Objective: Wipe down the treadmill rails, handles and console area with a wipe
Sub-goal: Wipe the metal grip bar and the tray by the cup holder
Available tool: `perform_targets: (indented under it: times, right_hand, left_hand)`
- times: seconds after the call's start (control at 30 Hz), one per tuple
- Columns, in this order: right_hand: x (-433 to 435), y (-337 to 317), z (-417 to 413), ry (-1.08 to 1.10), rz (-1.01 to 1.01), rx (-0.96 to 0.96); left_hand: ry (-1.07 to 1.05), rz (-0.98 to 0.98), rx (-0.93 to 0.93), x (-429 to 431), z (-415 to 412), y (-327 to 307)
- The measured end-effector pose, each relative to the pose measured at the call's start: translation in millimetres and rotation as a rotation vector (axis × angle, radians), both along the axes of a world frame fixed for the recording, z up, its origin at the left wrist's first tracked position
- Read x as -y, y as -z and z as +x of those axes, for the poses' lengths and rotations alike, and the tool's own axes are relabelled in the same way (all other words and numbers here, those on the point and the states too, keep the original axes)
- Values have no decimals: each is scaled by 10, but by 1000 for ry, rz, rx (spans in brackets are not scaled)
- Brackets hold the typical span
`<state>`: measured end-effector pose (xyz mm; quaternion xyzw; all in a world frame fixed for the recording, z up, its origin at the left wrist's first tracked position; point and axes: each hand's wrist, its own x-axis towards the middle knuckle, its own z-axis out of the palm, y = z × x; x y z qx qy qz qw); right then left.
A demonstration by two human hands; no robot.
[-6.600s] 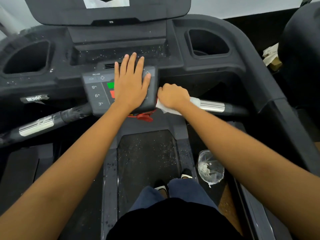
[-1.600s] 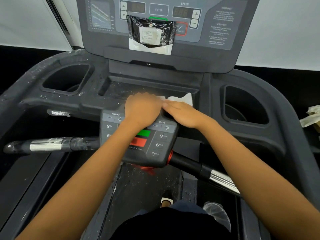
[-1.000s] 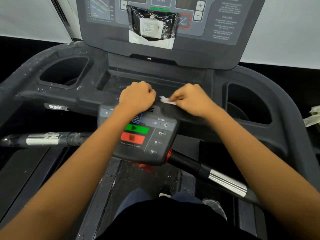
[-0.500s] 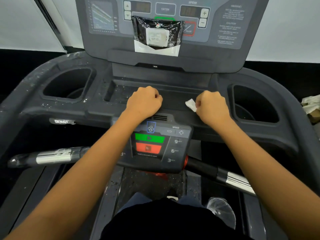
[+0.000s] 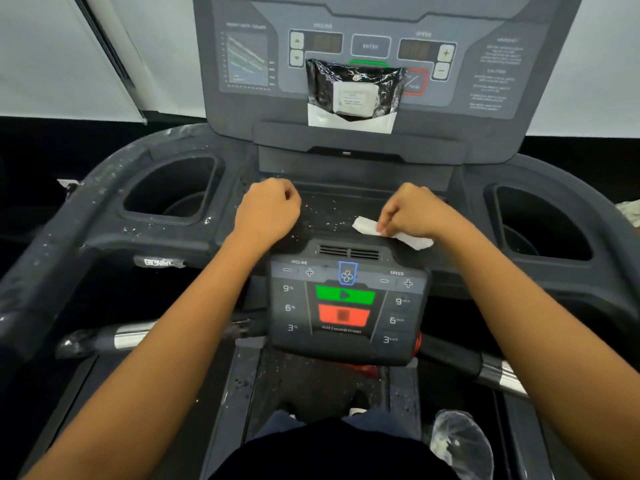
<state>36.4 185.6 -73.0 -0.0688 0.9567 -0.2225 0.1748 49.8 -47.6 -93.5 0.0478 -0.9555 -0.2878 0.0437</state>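
I stand on a dark grey treadmill. My right hand (image 5: 414, 213) pinches a white wipe (image 5: 412, 239) at the right end of the shallow console tray (image 5: 332, 209), which is speckled with droplets. My left hand (image 5: 268, 211) rests as a closed fist on the tray's left end, holding nothing that I can see. Below the hands sits the button pad (image 5: 346, 306) with green and red keys. The upright display panel (image 5: 374, 50) rises behind the tray. Left handle bar (image 5: 110, 339) and right handle bar (image 5: 485, 368) stick out below.
A black wipe packet (image 5: 355, 95) leans on the display panel. Deep cup holders lie at left (image 5: 173, 192) and right (image 5: 543, 226). A clear plastic cup (image 5: 460, 441) stands on the right side rail. Crumpled paper (image 5: 632, 211) lies at the far right edge.
My hands have drawn apart along the tray, the right one sliding further right with the wipe. More of the wipe shows under my fingers now.
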Motion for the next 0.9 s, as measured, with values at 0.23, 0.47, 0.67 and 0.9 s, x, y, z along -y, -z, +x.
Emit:
perform_targets:
  times: [0.23, 0.47, 0.67, 0.9]
  right_hand:
    - [933, 157, -145, -155, -198, -24]
    - [229, 36, -84, -48, 29, 35]
    - [1167, 28, -224, -190, 97, -25]
    - [1125, 15, -328, -69, -261, -16]
  left_hand:
    - [154, -107, -91, 63, -79, 180]
    - [-2, -102, -222, 498, -20, 274]
    - [-25, -71, -214, 590, -43, 277]
    - [23, -44, -294, 522, -119, 291]
